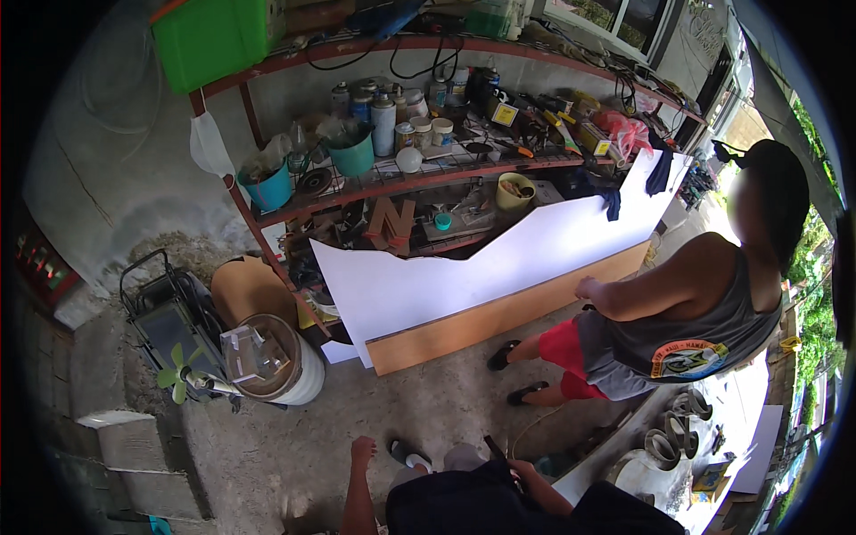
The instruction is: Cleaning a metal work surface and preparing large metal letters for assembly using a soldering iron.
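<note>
My left hand is raised over the concrete floor, its fingers curled closed, and I see nothing in it. At the front of my dark top, my right hand is closed around a dark elongated object; its kind is too unclear to name. Ahead, a white sheet with an irregular cut upper edge leans against the shelf. A long brown board stands on edge along the sheet's foot. Neither hand touches these.
A person in a dark tank top stands at the right. A metal shelf holds cans, pots and tools. To the left are a white drum, a small fan and concrete steps. A pale table with rolled strips is at right.
</note>
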Demonstrator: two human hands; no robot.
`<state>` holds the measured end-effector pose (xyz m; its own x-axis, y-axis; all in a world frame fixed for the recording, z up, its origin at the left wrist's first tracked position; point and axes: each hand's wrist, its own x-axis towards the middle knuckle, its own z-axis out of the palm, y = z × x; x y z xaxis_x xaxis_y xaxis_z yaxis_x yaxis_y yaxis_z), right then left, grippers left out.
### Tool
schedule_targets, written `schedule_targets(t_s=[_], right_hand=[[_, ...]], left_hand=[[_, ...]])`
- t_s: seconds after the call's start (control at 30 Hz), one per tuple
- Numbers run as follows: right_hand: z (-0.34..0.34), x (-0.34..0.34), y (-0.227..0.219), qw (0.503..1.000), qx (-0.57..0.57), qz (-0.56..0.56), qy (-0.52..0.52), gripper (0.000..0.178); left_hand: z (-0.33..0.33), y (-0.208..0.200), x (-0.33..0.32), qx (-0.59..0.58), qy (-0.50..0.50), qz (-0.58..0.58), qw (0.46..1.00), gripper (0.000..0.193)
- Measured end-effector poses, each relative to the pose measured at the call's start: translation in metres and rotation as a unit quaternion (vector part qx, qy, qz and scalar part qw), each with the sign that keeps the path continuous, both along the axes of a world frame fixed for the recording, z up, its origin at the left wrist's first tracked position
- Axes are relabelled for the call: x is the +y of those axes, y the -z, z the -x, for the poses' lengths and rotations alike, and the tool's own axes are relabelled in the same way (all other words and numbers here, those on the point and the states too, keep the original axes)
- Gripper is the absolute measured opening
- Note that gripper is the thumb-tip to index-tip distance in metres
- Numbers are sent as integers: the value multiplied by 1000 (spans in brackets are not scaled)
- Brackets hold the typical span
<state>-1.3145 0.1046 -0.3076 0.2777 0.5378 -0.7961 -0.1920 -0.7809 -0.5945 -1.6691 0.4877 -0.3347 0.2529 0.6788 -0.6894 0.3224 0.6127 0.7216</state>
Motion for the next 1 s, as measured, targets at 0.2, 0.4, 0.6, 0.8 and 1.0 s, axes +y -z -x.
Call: schedule_targets(t_s=[0.2, 0.4, 0.6, 0.8, 1.0], right_hand=[[-18, 108, -26, 964, 159, 171, -129, 27], [-31, 179, -84, 952, 159, 159, 208, 62], [-61, 294, -73, 982, 160, 97, -3, 53], [-103, 426, -31, 994, 64, 44, -72, 25], [-151, 466, 2, 996, -50, 29, -74, 24]], left_hand=[[5, -4, 47, 62, 20, 51, 997, 18], [49, 11, 12, 129, 5, 140, 982, 16], [58, 2, 7, 125, 10, 185, 975, 17], [-7, -1, 89, 201, 511, -342, 762, 18], [-110, -7, 203, 168, 213, 3, 963, 22]])
